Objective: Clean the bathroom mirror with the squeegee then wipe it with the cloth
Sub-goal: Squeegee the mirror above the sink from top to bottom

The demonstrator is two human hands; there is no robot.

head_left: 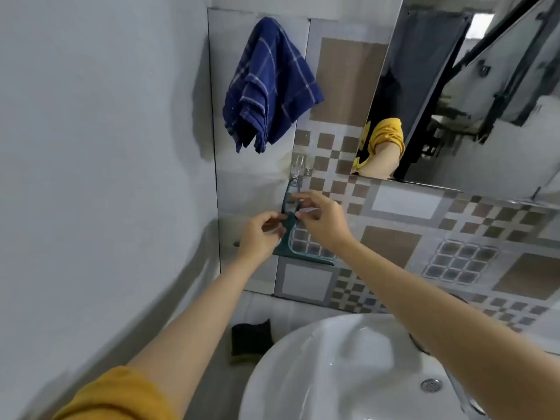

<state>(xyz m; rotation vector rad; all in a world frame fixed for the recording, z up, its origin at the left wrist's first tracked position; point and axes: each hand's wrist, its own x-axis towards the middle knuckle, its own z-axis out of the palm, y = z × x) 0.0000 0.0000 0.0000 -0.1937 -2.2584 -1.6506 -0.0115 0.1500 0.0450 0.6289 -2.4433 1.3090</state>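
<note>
A green squeegee hangs blade-down from a clear wall hook on the tiled wall. My left hand pinches its handle from the left, and my right hand holds the handle from the right with fingertips near its loop. A dark blue checked cloth hangs higher up on the wall, above both hands. The mirror is mounted at the upper right and reflects a yellow sleeve and an arm.
A white round sink with a metal drain lies below my arms. A dark sponge sits on the ledge to the sink's left. A plain grey wall closes the left side.
</note>
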